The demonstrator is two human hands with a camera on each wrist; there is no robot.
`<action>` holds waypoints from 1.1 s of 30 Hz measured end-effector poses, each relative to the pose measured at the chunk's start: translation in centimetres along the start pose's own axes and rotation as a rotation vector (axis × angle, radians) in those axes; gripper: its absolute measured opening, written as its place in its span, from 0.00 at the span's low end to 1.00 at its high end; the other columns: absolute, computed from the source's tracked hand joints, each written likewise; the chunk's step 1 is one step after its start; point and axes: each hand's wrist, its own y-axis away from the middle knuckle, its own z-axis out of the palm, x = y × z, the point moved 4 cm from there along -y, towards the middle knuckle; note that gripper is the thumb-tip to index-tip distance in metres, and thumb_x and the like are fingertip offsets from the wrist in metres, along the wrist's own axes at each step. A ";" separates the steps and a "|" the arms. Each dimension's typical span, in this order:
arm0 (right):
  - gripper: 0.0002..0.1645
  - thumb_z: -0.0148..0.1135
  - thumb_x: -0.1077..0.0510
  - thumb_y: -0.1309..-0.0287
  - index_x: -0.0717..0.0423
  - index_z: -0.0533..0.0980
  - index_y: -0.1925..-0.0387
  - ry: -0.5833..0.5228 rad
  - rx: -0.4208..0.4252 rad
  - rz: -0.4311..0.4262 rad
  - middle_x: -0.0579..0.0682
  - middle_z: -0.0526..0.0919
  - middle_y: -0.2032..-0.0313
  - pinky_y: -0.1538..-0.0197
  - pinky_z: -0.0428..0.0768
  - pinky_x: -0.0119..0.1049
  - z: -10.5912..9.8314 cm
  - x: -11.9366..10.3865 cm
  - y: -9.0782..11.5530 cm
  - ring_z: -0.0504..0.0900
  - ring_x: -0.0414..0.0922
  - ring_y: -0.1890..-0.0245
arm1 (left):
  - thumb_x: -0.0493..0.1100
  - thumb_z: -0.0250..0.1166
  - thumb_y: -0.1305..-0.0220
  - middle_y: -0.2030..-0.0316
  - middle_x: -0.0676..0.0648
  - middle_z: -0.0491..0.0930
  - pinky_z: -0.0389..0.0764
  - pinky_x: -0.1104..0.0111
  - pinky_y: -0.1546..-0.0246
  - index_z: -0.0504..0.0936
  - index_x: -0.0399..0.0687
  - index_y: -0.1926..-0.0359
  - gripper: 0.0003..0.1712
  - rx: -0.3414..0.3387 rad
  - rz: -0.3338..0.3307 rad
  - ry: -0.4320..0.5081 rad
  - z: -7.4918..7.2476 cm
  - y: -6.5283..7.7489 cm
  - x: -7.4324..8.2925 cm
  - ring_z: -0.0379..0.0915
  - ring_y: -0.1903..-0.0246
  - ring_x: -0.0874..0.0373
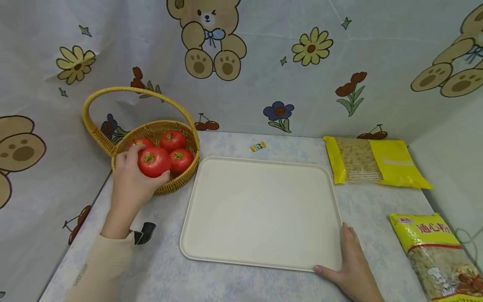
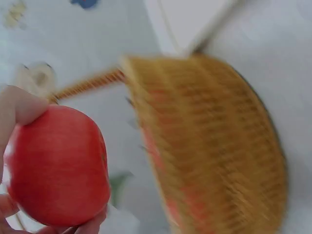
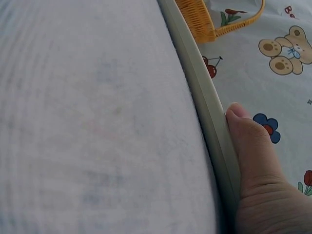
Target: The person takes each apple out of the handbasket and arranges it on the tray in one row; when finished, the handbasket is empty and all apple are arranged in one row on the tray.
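A red apple (image 1: 154,162) is in the grip of my left hand (image 1: 130,184), thumb on one side and fingers round the other. In the left wrist view the apple (image 2: 58,165) is beside the wicker basket (image 2: 209,141), above its rim. Three more red apples (image 1: 173,140) lie in the basket (image 1: 175,184), which has a tall arched handle. My right hand (image 1: 352,266) rests at the near right corner of the cream tray (image 1: 260,214), fingers fairly straight along its side. Its thumb (image 3: 253,146) touches the tray's edge (image 3: 207,107) in the right wrist view.
Behind the tray lies a small yellow wrapped piece (image 1: 258,146). Two yellow bags of pasta, one at the back right (image 1: 377,161) and one at the near right (image 1: 437,256), lie on the table. A printed cloth (image 1: 256,84) hangs behind.
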 end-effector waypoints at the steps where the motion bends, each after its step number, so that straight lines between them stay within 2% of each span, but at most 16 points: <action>1: 0.84 0.82 0.40 0.64 0.57 0.33 0.22 0.006 -0.002 0.005 0.71 0.40 0.24 0.32 0.45 0.75 0.0 0.0 0.0 0.38 0.70 0.24 | 0.49 0.75 0.52 0.39 0.32 0.62 0.78 0.35 0.52 0.62 0.47 0.30 0.49 0.005 0.021 0.017 0.0 0.4 0.9 0.63 0.41 0.34; 7: 0.84 0.81 0.36 0.64 0.59 0.34 0.22 0.060 0.006 0.014 0.72 0.42 0.25 0.30 0.46 0.72 0.1 0.1 -0.1 0.40 0.69 0.24 | 0.47 0.79 0.56 0.39 0.38 0.62 0.80 0.39 0.51 0.65 0.53 0.33 0.49 -0.055 0.124 0.144 1.4 2.1 5.8 0.64 0.39 0.40; 15: 0.83 0.83 0.39 0.65 0.61 0.37 0.22 0.072 0.063 -0.043 0.72 0.46 0.25 0.24 0.42 0.63 0.0 0.3 0.1 0.43 0.68 0.24 | 0.48 0.78 0.56 0.40 0.42 0.63 0.83 0.46 0.51 0.67 0.57 0.35 0.46 -0.171 0.246 0.235 5.3 2.7 10.3 0.66 0.41 0.45; 21: 0.83 0.81 0.36 0.65 0.61 0.36 0.22 0.098 0.039 -0.010 0.72 0.45 0.25 0.25 0.44 0.65 0.2 0.5 0.2 0.44 0.68 0.24 | 0.50 0.78 0.55 0.40 0.48 0.70 0.85 0.53 0.54 0.66 0.57 0.35 0.46 -0.270 0.303 0.284 8.9 3.1 12.6 0.68 0.42 0.51; 25: 0.83 0.80 0.35 0.64 0.60 0.36 0.22 0.106 0.036 -0.010 0.71 0.45 0.25 0.24 0.42 0.62 0.2 0.6 0.3 0.44 0.67 0.24 | 0.50 0.77 0.54 0.41 0.51 0.71 0.85 0.55 0.55 0.66 0.59 0.34 0.46 -0.357 0.305 0.331 11.6 3.6 14.0 0.67 0.41 0.53; 30: 0.82 0.81 0.37 0.64 0.62 0.39 0.22 0.100 0.064 -0.056 0.72 0.49 0.25 0.21 0.39 0.52 0.0 0.5 0.2 0.45 0.66 0.24 | 0.51 0.77 0.53 0.41 0.52 0.71 0.84 0.58 0.53 0.66 0.61 0.35 0.45 -0.477 0.326 0.353 15.6 4.5 16.3 0.67 0.41 0.55; 33: 0.82 0.81 0.36 0.64 0.63 0.39 0.22 0.108 0.066 -0.056 0.72 0.50 0.26 0.21 0.39 0.51 -0.1 0.5 0.2 0.46 0.66 0.24 | 0.52 0.78 0.53 0.42 0.52 0.72 0.83 0.62 0.53 0.67 0.60 0.36 0.44 -0.530 0.366 0.339 18.5 5.1 17.6 0.68 0.42 0.55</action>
